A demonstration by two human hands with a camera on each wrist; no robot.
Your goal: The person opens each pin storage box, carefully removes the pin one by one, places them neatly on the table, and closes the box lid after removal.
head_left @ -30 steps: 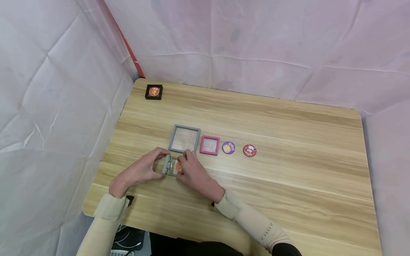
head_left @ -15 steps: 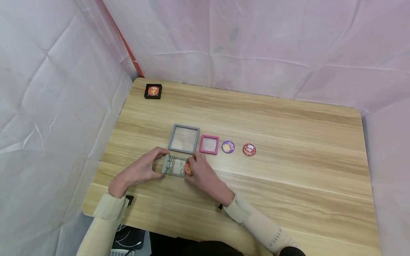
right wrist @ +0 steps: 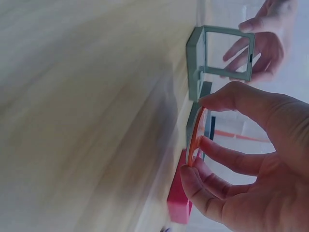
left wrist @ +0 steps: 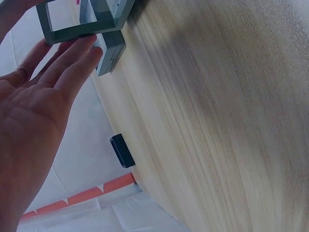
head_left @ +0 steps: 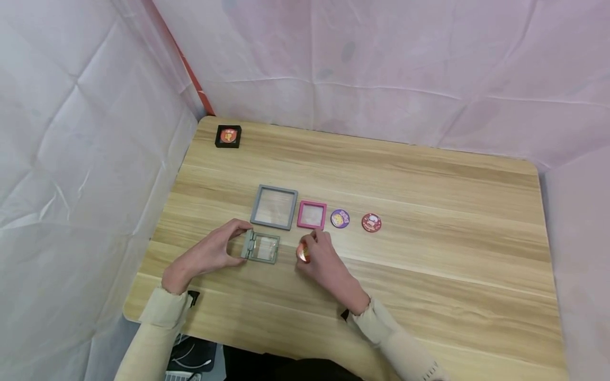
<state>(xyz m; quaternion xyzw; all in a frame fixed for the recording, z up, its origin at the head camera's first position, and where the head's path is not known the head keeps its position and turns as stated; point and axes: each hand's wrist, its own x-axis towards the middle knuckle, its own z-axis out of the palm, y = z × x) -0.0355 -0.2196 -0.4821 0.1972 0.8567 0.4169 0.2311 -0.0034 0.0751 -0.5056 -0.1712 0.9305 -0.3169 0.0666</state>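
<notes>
My left hand [head_left: 214, 251] holds the raised lid of a small grey-green square display frame [head_left: 265, 248] by its edges, thumb on one side and fingers on the other. In the right wrist view the lid [right wrist: 251, 55] stands upright from its base [right wrist: 194, 63], both with clear windows. Just right of the frame, my right hand [head_left: 326, 259] pinches an orange round badge [head_left: 303, 253] by its rim. The right wrist view shows this badge [right wrist: 197, 133] edge-on between thumb and fingertips, tilted up over the wooden table.
Behind the hands lie a larger grey frame [head_left: 259, 205] and a pink frame [head_left: 299, 215]. To their right are a purple badge [head_left: 340, 218] and a red badge [head_left: 371, 223]. A black frame [head_left: 228, 136] with an orange badge sits at the far left corner.
My right hand has moved right with the orange badge, from over the grey-green frame to beside it, uncovering the frame's base. My left hand has stayed at the lid.
</notes>
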